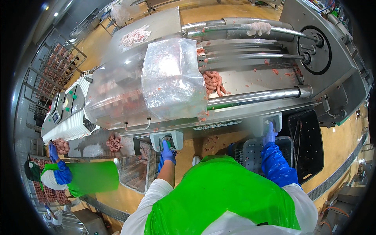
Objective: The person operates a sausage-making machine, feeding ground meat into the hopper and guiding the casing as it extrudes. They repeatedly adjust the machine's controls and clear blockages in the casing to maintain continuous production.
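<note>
My left hand (pixel 168 154), in a blue-purple glove, reaches up to a grey button housing (pixel 179 138) on the front of a steel sausage machine (pixel 243 103). Its raised finger touches the green button (pixel 167 139) inside; the hand holds nothing. In a matching glove, my right hand (pixel 270 135) has its fingers stretched into a second grey housing (pixel 277 120) further right. What its fingertips touch cannot be made out. Raw sausages (pixel 212 83) lie in a pile on the machine's bed, beside a clear plastic sheet (pixel 169 76) draped on the cover.
A co-worker (pixel 58 176) at the left holds linked sausages (pixel 61 146); another bunch (pixel 114 143) lies on the steel outfeed table (pixel 90 150). Crates stand below: a clear one (pixel 131 181), a grey one (pixel 250 158) and a black one (pixel 319 149). Pale casings (pixel 135 35) lie on the far side.
</note>
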A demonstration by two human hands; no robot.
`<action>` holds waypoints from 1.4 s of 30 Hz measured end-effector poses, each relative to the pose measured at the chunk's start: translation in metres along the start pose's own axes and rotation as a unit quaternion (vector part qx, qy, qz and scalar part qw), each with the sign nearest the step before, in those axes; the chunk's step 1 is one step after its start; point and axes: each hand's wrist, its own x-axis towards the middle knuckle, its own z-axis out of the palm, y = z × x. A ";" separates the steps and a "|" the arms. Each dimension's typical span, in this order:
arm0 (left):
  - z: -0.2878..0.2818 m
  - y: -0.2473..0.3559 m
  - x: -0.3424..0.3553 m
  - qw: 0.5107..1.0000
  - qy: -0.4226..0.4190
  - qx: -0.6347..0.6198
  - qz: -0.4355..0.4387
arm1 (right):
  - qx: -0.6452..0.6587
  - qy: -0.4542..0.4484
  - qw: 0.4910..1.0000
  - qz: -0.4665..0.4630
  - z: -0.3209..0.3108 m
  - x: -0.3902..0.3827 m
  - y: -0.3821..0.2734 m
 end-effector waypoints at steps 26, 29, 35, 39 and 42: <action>0.002 -0.002 0.001 0.999 0.020 0.030 0.011 | -0.035 0.028 0.999 0.009 -0.002 0.008 0.006; -0.002 0.000 0.003 1.000 0.004 0.021 0.006 | -0.035 0.009 0.999 0.004 -0.002 0.005 0.003; 0.002 -0.002 0.001 0.999 0.022 0.033 0.024 | -0.042 0.014 0.999 0.010 -0.002 0.004 0.001; -0.004 -0.002 0.007 1.000 -0.008 0.016 0.002 | -0.042 0.018 0.999 0.012 -0.001 0.003 0.000; -0.007 -0.003 0.012 1.000 -0.022 0.015 -0.004 | -0.036 0.015 0.999 0.015 0.000 0.002 -0.001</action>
